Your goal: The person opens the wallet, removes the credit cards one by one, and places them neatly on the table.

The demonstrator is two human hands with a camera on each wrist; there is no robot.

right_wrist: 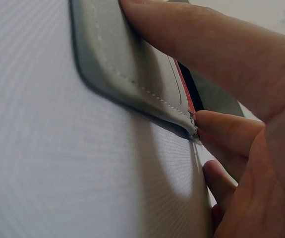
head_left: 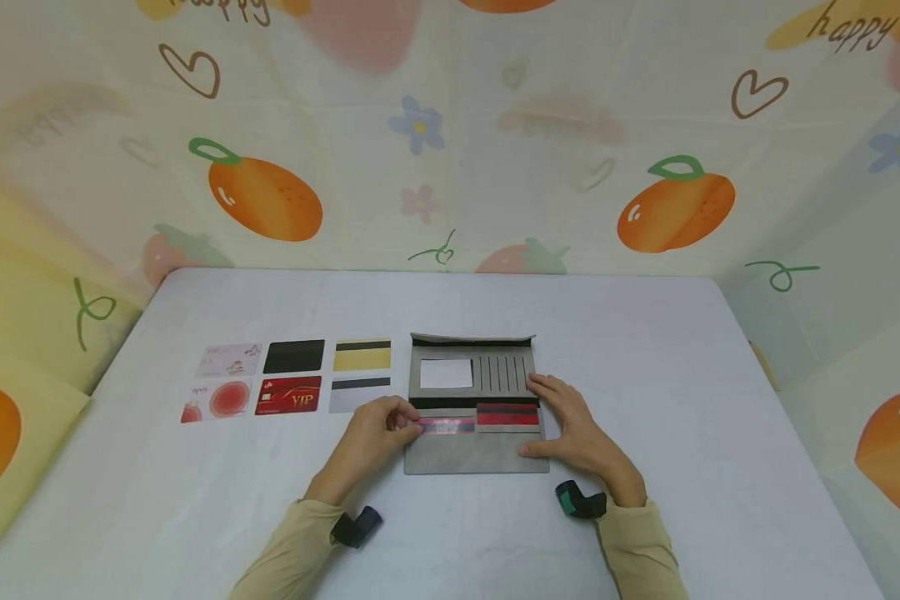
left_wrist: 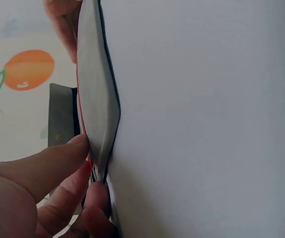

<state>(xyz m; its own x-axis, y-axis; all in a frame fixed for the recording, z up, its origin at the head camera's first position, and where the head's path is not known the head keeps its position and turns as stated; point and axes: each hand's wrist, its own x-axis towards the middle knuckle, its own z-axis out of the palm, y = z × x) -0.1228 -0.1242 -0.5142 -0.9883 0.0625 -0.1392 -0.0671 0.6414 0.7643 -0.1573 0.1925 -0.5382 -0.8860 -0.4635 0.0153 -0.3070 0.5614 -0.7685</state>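
An unfolded grey wallet (head_left: 476, 454) lies on the table. A pink and bluish card (head_left: 446, 426) sits in its lower left pocket, and a red card (head_left: 507, 415) with a dark stripe sits in the pocket beside it. My left hand (head_left: 371, 433) pinches the pinkish card's left end with thumb and curled index finger, at the wallet's left edge. My right hand (head_left: 581, 433) rests along the right edge, its thumb (right_wrist: 182, 25) on the lower panel and its other fingers at the side. Above the fold, a white card (head_left: 446, 373) shows beside a row of slots.
Left of the wallet lie two rows of cards: a floral card (head_left: 228, 360), a black card (head_left: 293, 357), a gold card (head_left: 362, 357), a card with a red circle (head_left: 216, 402), a red VIP card (head_left: 288, 395) and a pale striped card (head_left: 358, 395). A patterned cloth (head_left: 450, 167) hangs behind the table.
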